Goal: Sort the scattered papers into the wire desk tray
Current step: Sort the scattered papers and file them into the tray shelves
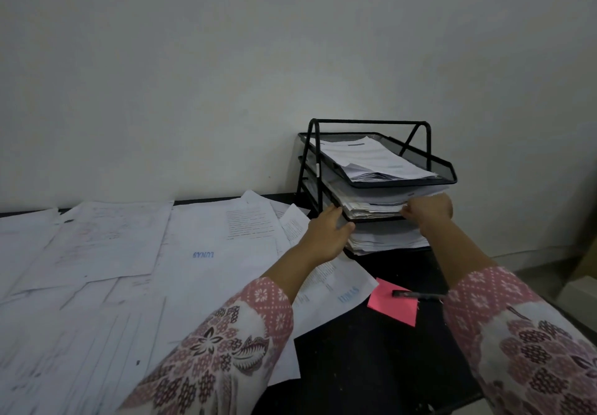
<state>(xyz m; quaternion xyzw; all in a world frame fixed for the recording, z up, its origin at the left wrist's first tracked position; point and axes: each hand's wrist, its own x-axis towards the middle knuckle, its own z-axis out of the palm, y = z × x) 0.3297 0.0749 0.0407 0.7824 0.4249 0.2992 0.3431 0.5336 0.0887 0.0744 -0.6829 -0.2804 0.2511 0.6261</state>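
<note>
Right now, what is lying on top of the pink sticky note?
A black pen lies across the top edge of the pink sticky note. Its right end disappears behind the right sleeve, so its full length is not visible.

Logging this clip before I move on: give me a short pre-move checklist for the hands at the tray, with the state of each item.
1. Left hand on the front left corner of the middle tier of the wire desk tray: ok.
2. Right hand on the middle tier's paper stack: ok; grip cannot tell.
3. Stack fully seated: not ok, edges overhang the front.
4. Scattered papers all sorted: not ok.
5. Pink note and pen clear of the hands: ok.
</note>
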